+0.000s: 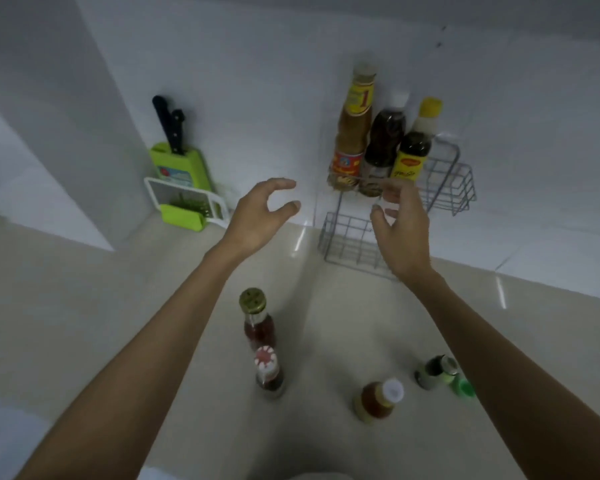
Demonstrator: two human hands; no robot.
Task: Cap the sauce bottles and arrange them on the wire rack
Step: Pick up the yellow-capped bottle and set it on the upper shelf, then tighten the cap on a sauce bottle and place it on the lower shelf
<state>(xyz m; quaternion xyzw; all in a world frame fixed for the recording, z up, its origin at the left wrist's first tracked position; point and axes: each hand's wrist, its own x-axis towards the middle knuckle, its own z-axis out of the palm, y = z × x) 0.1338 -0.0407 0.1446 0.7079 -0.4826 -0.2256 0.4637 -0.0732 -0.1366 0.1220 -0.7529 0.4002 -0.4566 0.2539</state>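
Observation:
A grey wire rack (445,181) hangs on the white wall, with an upper and a lower basket (343,237). Three capped bottles stand in the upper basket: a tall brown sauce bottle (354,133), a dark bottle (383,143) and a yellow-capped dark bottle (416,143). My left hand (257,216) hovers open left of the rack. In front of the rack my right hand (402,226) is open too, just below the bottles. On the counter stand a red bottle with a gold cap (257,320), a red-and-white-capped bottle (269,372), a white-capped orange bottle (378,400) and a small dark bottle (435,372), with a green cap (465,388) beside it.
A green knife block with black-handled knives (181,164) and a white-and-green grater (184,206) stand in the left corner against the wall. The counter (84,323) is pale and glossy. White tiled wall behind.

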